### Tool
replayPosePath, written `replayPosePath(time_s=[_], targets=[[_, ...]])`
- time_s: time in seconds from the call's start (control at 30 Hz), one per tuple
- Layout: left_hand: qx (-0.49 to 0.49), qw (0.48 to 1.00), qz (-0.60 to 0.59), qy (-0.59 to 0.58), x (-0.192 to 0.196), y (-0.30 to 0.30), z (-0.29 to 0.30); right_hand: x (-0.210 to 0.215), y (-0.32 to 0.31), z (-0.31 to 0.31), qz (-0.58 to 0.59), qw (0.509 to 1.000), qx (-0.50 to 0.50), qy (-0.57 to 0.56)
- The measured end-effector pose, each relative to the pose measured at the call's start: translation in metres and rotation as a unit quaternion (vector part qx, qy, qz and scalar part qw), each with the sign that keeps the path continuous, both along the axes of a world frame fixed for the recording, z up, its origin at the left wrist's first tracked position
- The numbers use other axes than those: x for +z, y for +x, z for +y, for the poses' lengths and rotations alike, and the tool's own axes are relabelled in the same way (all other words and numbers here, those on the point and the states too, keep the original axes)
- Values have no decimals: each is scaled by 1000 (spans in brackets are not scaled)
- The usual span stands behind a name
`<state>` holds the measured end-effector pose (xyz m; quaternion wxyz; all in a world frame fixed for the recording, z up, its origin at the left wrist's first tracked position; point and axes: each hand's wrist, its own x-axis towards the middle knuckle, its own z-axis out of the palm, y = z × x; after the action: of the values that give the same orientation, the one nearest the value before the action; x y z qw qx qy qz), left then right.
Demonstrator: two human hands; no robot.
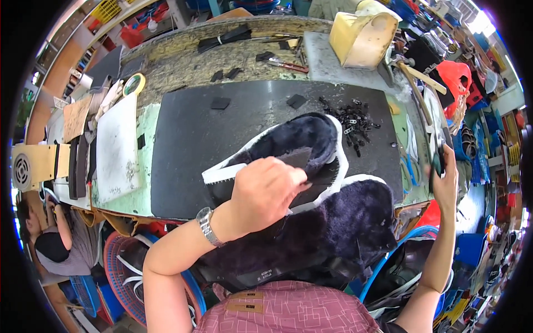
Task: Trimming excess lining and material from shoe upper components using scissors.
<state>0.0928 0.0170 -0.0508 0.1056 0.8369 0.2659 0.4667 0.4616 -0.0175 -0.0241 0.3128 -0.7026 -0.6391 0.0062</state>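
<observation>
Near edge: a plaid pink shirt (288,308) fills six o'clock, with a wide piece of dark furry shoe lining (333,233) draped over the lap, apparently kept close as stock.
Left hand (264,194): closed, fingers pinching a small dark grey patch (294,161) and pressing it onto the work, probably to seat it; a metal wristwatch (206,226) sits on the wrist.
Work piece: a dark fur-lined shoe upper with a white edge (302,150) lies at centre on the black rubber work mat (194,139), flat so it can be pressed.
Axis: its long axis runs from eight o'clock to two o'clock, rounded end toward two.
Right hand (446,180): at three o'clock, raised off the bench edge, wrapped around a dark slim tool (434,166).
Farther: a heap of small black clips (352,119) at one o'clock, a wooden-handled hammer (419,75), and a yellow foam block (361,36) at twelve.
</observation>
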Motion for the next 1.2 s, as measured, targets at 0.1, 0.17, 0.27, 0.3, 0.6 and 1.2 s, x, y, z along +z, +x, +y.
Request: replayPosePath(time_s=[0.1,0.17,0.27,0.3,0.6,1.2], targets=[[13,992,-46,-120,4,-3,2,35,-65,-2,-50,977,188,-84],[3,971,-68,-229,7,-8,3,37,-87,10,-138,949,279,-56],[0,952,-116,-285,4,-6,3,40,-97,20,-178,928,323,-55],[1,951,-116,-286,4,-7,3,40,-98,23,-196,920,333,-68],[11,950,-128,-285,6,-7,5,56,-129,32,-146,902,356,-194],[35,967,-133,-215,1,1,8,76,-153,36,-189,838,319,-400]])
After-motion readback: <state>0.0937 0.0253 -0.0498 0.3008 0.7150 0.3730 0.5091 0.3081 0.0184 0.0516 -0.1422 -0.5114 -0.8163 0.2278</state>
